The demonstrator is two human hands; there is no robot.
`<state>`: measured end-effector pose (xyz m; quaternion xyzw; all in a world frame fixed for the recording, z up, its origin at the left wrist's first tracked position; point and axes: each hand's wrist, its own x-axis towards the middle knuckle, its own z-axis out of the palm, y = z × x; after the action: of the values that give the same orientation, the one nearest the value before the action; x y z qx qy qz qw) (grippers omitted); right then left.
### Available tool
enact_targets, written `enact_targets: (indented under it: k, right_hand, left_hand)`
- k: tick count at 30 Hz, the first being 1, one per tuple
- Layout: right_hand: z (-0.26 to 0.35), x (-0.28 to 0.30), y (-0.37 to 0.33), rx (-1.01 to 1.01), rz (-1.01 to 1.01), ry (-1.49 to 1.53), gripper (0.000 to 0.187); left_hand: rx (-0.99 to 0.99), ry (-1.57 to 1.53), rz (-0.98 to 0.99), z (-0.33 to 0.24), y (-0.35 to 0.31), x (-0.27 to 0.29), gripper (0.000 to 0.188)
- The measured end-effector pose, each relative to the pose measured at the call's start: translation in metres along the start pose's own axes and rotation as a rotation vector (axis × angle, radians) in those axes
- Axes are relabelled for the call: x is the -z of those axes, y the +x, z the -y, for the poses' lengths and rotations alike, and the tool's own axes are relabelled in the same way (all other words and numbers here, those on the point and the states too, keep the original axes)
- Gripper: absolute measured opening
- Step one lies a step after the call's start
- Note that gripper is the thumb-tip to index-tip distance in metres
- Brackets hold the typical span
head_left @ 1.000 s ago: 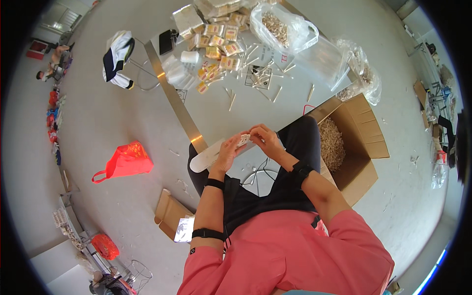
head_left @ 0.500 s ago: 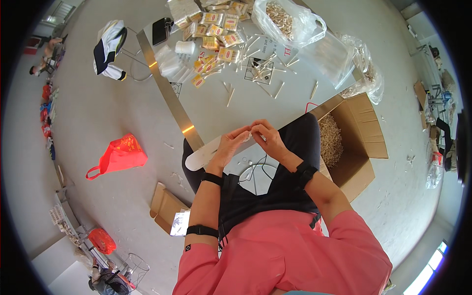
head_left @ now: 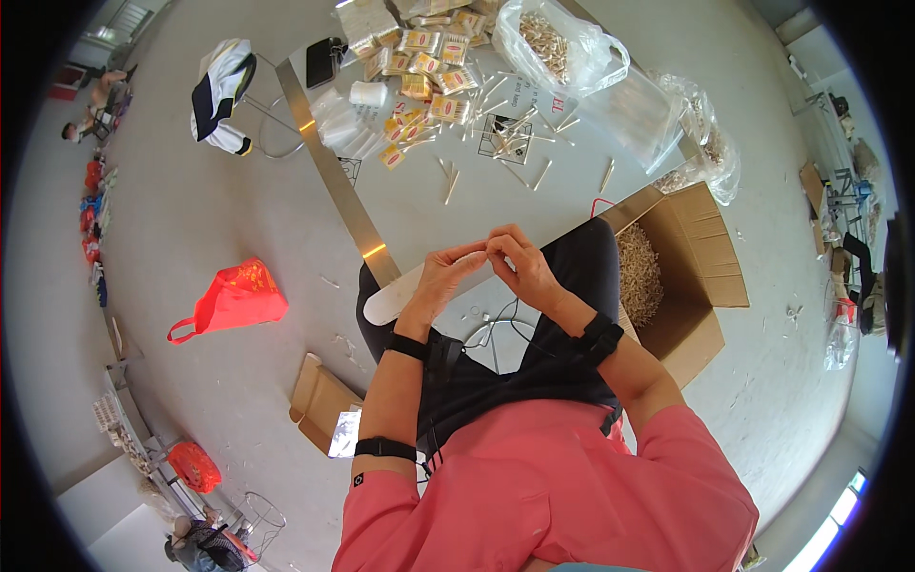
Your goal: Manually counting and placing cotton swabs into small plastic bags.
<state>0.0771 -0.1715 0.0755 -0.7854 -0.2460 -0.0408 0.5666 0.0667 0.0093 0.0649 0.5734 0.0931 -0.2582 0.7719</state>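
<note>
Over the table's near edge, my left hand (head_left: 446,278) and my right hand (head_left: 524,267) meet at the fingertips. Both are closed in a pinch, and whatever lies between the fingers is too small and hidden to make out. Beyond them, loose cotton swabs (head_left: 451,181) are scattered over the glass-like table top (head_left: 400,214). Several small packs of cotton swabs (head_left: 449,109) with yellow and red labels are heaped at the far side. Clear flat plastic sleeves (head_left: 341,124) lie left of the packs, beside a white roll (head_left: 368,93).
A plastic bag of swabs (head_left: 543,48) stands at the far right of the table, near clear plastic sheets (head_left: 634,124). A cardboard box (head_left: 701,248) full of small sticks is by my right knee. A phone (head_left: 320,63) lies far left; a red bag (head_left: 238,294) sits on the floor.
My fingertips have shifted slightly against each other, and the right hand has turned a little. The whole view has moved slightly. Things on the table stay in place.
</note>
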Motion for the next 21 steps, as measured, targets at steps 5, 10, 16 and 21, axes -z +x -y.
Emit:
enact_targets:
  k: [5,10,16,21]
  right_hand:
    - [0.000,0.002,0.000,-0.051,-0.045,0.069,0.015]
    - [-0.033,0.001,-0.016,-0.717,0.087,0.275,0.040]
    - [-0.025,-0.036,-0.035,-0.817,-0.060,1.381,0.060]
    - [0.012,-0.034,-0.024,-0.672,-0.055,1.432,0.052]
  left_hand:
    - [-0.011,-0.160,-0.007,0.008,-0.007,0.003,0.032]
    - [-0.099,-0.469,0.057,-0.006,-0.010,0.008,0.035]
    - [-0.205,-0.653,0.001,-0.015,-0.023,0.004,0.033]
    - [-0.226,-0.560,-0.044,-0.017,-0.033,-0.004,0.031]
